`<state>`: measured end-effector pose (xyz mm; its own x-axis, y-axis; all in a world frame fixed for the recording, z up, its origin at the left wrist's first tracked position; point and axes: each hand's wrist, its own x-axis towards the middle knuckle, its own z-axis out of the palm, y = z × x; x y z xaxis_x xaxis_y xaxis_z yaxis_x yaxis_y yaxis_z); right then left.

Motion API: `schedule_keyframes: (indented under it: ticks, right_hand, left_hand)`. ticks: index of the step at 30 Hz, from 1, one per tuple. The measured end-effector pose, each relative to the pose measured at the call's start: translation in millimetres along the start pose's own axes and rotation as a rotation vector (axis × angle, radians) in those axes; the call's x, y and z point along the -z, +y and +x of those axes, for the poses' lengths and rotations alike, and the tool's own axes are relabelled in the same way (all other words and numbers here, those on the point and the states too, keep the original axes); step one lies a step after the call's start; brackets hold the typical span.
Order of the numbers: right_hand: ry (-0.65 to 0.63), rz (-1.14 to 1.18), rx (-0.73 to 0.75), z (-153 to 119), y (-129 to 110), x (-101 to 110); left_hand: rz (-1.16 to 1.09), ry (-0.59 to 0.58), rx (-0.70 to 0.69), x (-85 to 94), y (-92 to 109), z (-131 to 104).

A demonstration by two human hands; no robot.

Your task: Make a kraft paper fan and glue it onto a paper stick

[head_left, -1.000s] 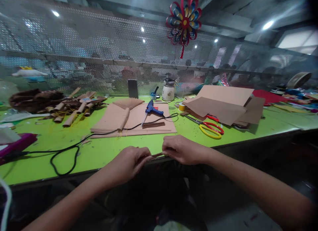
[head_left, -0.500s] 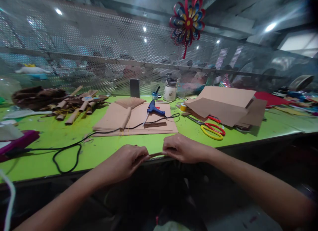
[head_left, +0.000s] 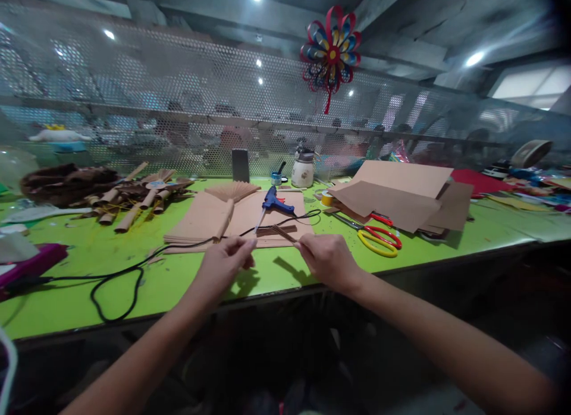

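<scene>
The narrow brown paper strip is in the right hand, pinched by its near right end between thumb and fingertips, with the other fingers curled in. It slants up to the far left, clear of the green table, on which its dark shadow falls to the near side.

It should handle as a very light thing, fairly stiff along its length yet easy to crease or bend, and the dry, matte paper is unlikely to slip. The best hold is probably a gentle pinch close to one end or along both long edges, since a hard squeeze in the middle could kink it.

The strip looks slim, straight and plain brown, darker than the pale tan paper sheets beyond it. Its far tip appears in front of a small stack of similar brown strips lying on those sheets, near the nozzle of the blue glue gun.

The left hand is raised over the table to the left of the strip, apart from it, its fingers loosely bent toward the thumb; the fingertips are too small and blurred to tell whether they grip anything.
</scene>
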<state>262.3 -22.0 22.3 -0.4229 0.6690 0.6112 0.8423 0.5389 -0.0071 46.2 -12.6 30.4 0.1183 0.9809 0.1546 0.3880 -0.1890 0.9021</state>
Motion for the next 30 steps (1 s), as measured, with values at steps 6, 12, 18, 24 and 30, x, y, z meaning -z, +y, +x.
schedule_keyframes:
  ticks: [6,12,18,24,30]
  right_hand:
    - [0.035,-0.072,0.143,-5,-33,-28]
    - [-0.063,0.132,0.015,-12,-50,-4]
    - [-0.098,0.163,0.195,14,-7,8]
    - [-0.384,0.356,0.284,12,18,-13]
    - [-0.49,0.447,0.221,14,19,-6]
  left_hand:
    - [-0.236,-0.201,0.064,-43.2,-1,1]
    - [-0.159,-0.32,0.05,-29.9,-7,13]
    - [0.26,-0.613,-0.19,-10.7,3,13]
    - [0.568,-0.597,-0.508,-13.1,-1,23]
    - [0.541,-0.525,-0.485,-16.6,-17,24]
